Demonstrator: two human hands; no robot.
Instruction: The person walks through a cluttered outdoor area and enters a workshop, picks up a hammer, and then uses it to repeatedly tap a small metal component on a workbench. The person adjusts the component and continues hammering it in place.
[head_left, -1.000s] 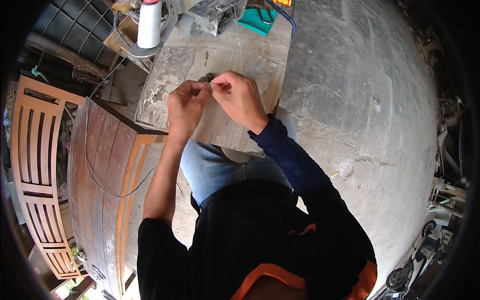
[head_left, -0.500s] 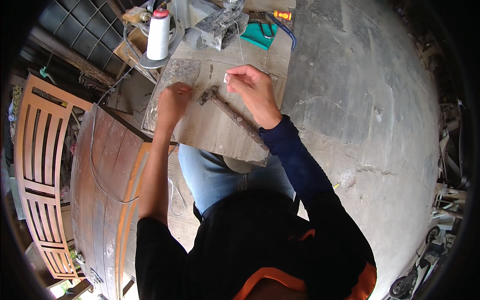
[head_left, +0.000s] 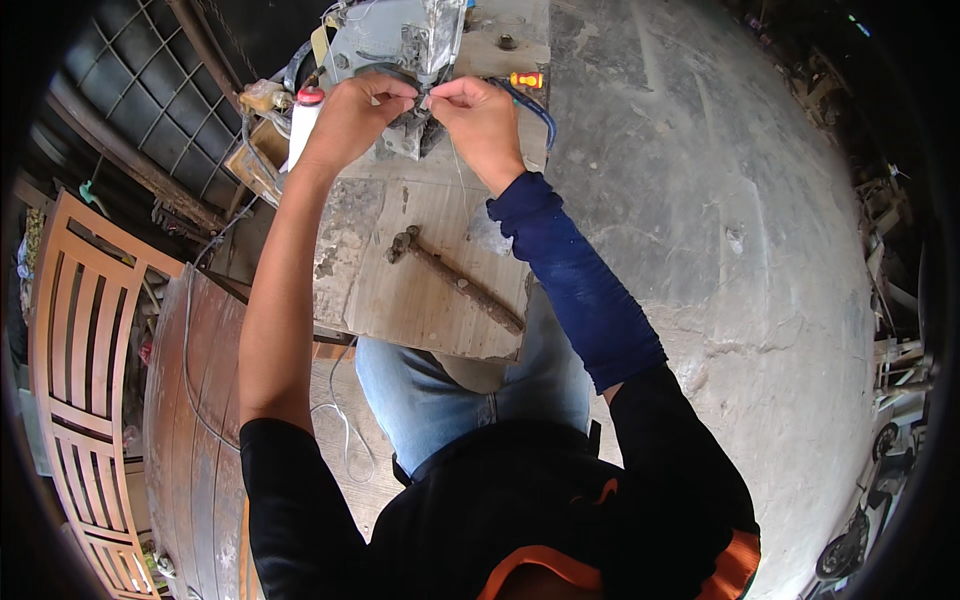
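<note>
Both hands up at the far end of the board, working at the grey machine (head_left: 400, 50). My left hand (head_left: 350, 115) is curled nearly closed, thumb and forefinger pinched together at the dark part on the machine's near side. My right hand (head_left: 480, 115) is just beside it, also pinched, fingertips almost meeting the left's. Between the two pinches there's something small and pale; looks like a thin thread (head_left: 455, 165), since a fine pale line hangs down from under the right hand toward the board. Can't tell which hand actually carries it, too small. The machine sits at the top edge of the view on the wooden board (head_left: 420, 290), which lies across my lap over my jeans. On the board, nearer me and well apart from both hands: a rusty hammer (head_left: 455, 280), lying diagonally, head toward the left, handle running toward my right knee. Just right of the right hand, a small screwdriver with an orange-and-yellow handle (head_left: 527, 79) on the board's far corner. Left of my left wrist, a white spool (head_left: 302, 120) standing upright. Slatted wooden chair (head_left: 70, 340) far left, concrete floor (head_left: 720, 250) to the right.
</note>
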